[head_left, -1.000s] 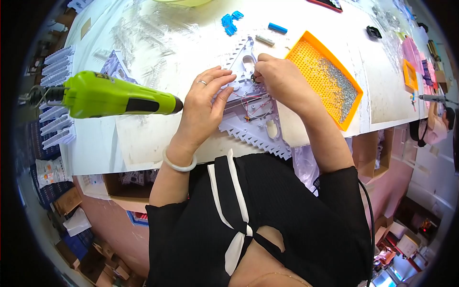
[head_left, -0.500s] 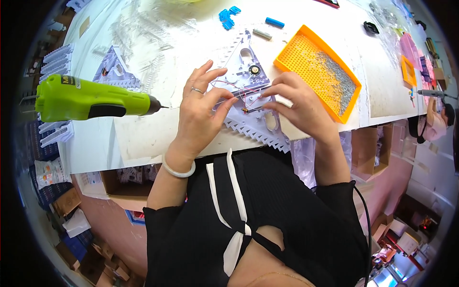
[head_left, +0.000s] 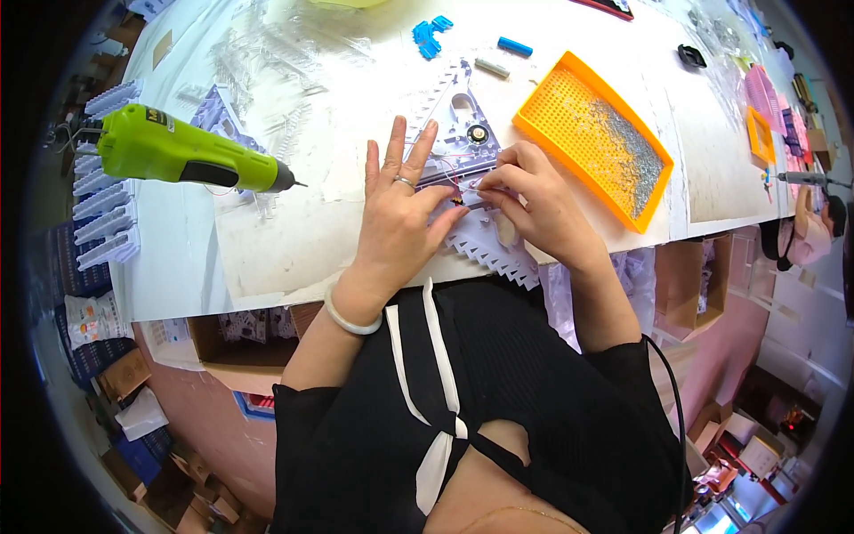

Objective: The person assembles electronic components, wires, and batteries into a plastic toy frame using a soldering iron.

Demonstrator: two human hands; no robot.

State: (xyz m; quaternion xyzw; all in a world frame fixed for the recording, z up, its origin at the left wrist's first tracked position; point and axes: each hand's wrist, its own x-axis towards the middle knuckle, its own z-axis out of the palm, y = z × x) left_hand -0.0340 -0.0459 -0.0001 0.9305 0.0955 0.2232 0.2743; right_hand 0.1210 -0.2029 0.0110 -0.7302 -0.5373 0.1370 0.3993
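Over the plastic frame, the left hand has come nearer the right hand, so both now work beside red wires; what their fingers grasp, I cannot tell.

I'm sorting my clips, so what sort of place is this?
Probably an assembly workshop: there's a green power screwdriver, an orange tray of small metal pieces, and a wired, toothed plastic part on the worktable.

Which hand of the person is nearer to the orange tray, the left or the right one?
Right. The right hand is close to the orange tray, beside its lower-left edge; the left hand is farther away, to the left of the right hand.
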